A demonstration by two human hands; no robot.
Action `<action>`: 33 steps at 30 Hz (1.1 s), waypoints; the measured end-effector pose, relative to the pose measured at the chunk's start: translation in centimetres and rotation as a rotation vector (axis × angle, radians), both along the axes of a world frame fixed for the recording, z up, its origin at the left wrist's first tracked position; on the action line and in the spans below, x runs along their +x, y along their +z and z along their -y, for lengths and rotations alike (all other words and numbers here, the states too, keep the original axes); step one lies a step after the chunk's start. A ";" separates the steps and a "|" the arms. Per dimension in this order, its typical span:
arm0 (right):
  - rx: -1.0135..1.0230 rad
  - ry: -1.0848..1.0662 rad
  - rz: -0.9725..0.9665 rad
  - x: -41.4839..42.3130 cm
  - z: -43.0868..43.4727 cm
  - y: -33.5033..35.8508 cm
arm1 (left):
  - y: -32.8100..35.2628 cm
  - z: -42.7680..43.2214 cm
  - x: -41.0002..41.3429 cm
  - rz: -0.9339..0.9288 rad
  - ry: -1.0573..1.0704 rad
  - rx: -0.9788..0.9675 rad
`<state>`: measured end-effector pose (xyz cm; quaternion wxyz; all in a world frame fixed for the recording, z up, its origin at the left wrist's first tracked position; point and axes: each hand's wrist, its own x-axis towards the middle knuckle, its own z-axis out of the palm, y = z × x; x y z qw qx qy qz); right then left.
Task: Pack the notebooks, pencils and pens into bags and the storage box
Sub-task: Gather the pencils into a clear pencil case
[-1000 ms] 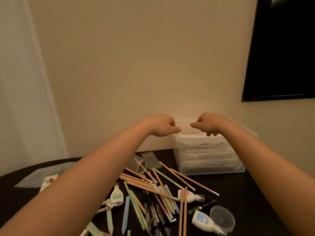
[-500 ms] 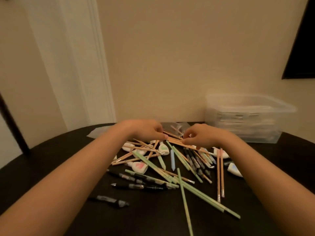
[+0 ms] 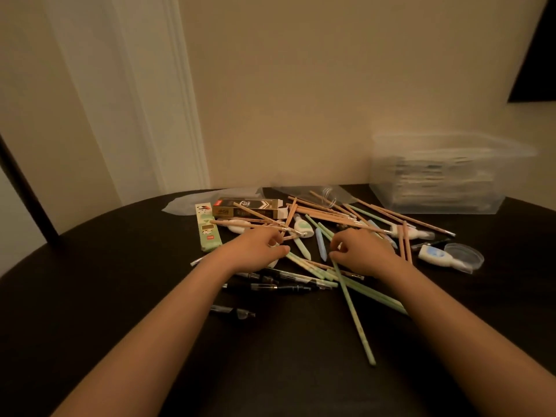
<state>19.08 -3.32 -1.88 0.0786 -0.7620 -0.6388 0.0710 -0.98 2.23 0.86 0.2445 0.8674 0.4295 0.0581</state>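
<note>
Hands now work the pencil pile (image 3: pixel 325 212). A second ago both were up at the storage box (image 3: pixel 436 182), which sits rear right on the counter (image 3: pixel 120 266). Right hand (image 3: pixel 364 254) pinches a green pencil (image 3: pixel 352 308); left hand (image 3: pixel 258 252) curls over the pile — grip I cannot tell. I judge gathering has begun.

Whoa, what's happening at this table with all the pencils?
A person is picking through stationery scattered on a dark table. Their right hand pinches the top end of a long green pencil, while the left hand reaches with curled fingers into the wooden pencils; whether it grips one is unclear. The clear storage box stands at the back right with blurred contents inside. Most of the loose items are not yet packed.
</note>
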 end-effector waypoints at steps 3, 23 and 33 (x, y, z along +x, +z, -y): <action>0.080 -0.031 -0.004 0.8 1.2 0.1 | -0.1 1.0 1.8 0.051 -0.052 0.004; 0.387 -0.576 -0.098 15.0 29.8 -1.3 | -2.1 21.9 23.2 0.195 -0.704 -0.283; 0.167 -0.863 -0.227 20.4 41.8 -13.3 | -12.8 32.7 31.7 0.011 -0.887 -0.512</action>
